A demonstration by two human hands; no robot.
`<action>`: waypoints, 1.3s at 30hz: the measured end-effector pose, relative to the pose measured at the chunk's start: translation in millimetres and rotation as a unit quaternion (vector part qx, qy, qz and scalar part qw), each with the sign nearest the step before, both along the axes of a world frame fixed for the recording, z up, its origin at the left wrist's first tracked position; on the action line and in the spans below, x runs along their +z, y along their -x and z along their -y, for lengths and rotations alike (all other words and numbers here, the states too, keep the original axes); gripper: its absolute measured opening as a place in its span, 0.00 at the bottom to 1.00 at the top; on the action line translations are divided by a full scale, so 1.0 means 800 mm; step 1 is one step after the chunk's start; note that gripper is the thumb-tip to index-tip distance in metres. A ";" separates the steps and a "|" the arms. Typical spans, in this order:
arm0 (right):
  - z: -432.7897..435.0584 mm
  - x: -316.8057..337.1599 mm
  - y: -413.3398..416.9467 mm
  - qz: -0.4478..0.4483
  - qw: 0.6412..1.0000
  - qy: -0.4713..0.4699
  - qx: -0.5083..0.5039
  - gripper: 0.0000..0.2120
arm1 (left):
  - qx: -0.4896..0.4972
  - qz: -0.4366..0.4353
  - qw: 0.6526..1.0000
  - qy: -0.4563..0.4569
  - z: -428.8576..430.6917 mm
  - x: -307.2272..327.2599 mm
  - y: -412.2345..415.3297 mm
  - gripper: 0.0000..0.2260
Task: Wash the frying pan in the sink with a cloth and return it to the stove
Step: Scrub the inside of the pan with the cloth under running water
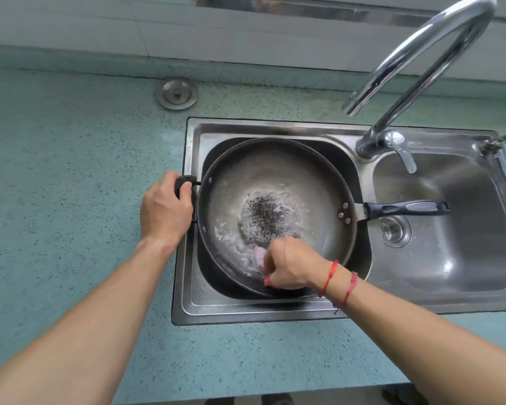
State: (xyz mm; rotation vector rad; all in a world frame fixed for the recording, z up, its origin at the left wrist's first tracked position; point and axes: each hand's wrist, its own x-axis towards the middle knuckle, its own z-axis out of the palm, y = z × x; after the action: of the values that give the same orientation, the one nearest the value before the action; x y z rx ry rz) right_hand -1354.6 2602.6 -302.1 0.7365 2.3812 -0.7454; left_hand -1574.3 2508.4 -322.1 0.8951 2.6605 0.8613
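A large dark frying pan (278, 182) rests tilted in the left basin of a steel double sink (275, 128). Its inside is wet and soapy, with dark specks in the middle. Its long black handle (406, 208) points right over the other basin. My left hand (165, 211) grips the small black helper handle on the pan's left rim. My right hand (289, 264) presses a pink cloth (259, 255) against the pan's near inner wall; most of the cloth is hidden under my fingers.
A chrome gooseneck faucet (415, 68) arches over the sink from the back, its spout ending above the counter behind the pan. The right basin (465, 244) has a drain strainer (393, 229). A round metal plug (176, 93) sits in the teal speckled countertop (70, 171).
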 end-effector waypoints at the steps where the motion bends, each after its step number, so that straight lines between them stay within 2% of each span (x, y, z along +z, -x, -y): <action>1: 0.004 -0.004 0.008 -0.016 1.000 0.012 -0.002 0.05 | 0.000 0.000 1.000 0.000 0.000 0.000 0.000 0.09; 6: 0.009 -0.026 0.057 -0.158 0.987 0.027 -0.026 0.05 | -0.001 -0.007 1.000 0.002 0.000 -0.001 0.000 0.08; 9: -0.004 -0.043 0.085 -0.229 0.972 -0.041 -0.022 0.07 | 0.001 -0.004 1.000 0.001 -0.001 -0.003 0.001 0.08; 11: -0.024 -0.054 0.098 -0.240 0.964 -0.111 0.000 0.08 | -0.001 0.000 1.000 0.001 -0.001 -0.004 0.002 0.08; 14: -0.055 -0.066 0.099 -0.199 0.957 -0.207 0.045 0.14 | -0.003 -0.006 1.000 0.002 0.000 -0.005 0.003 0.07; 17: -0.074 -0.069 0.076 -0.153 0.948 -0.278 0.029 0.17 | -0.006 -0.010 1.000 0.003 0.000 -0.005 0.004 0.08; 20: -0.095 -0.061 0.043 -0.086 0.938 -0.334 0.016 0.18 | -0.009 -0.007 1.000 0.002 0.000 -0.005 0.003 0.08; 24: -0.101 -0.043 -0.002 -0.010 0.931 -0.364 0.018 0.15 | -0.006 -0.005 1.000 0.001 0.000 -0.006 0.003 0.09; 29: -0.080 -0.020 -0.035 0.063 0.952 -0.299 0.031 0.12 | -0.005 -0.002 1.000 -0.002 0.000 -0.006 0.004 0.09; 33: -0.058 -0.008 -0.039 0.078 0.980 -0.182 0.031 0.19 | -0.007 -0.005 1.000 -0.003 0.000 -0.006 0.003 0.09; 36: -0.039 -0.002 -0.035 0.042 0.994 -0.095 0.040 0.14 | -0.005 -0.003 1.000 -0.006 0.000 -0.005 0.003 0.09; 39: -0.015 -0.011 -0.025 -0.021 0.997 -0.062 0.045 0.12 | -0.003 0.001 1.000 -0.004 0.000 -0.003 0.002 0.09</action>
State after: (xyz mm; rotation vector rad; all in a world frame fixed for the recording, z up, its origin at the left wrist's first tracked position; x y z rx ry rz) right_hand -1334.5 2614.8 -310.5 0.6647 2.4990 -0.5857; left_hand -1576.1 2508.1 -324.8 0.9032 2.6542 0.8721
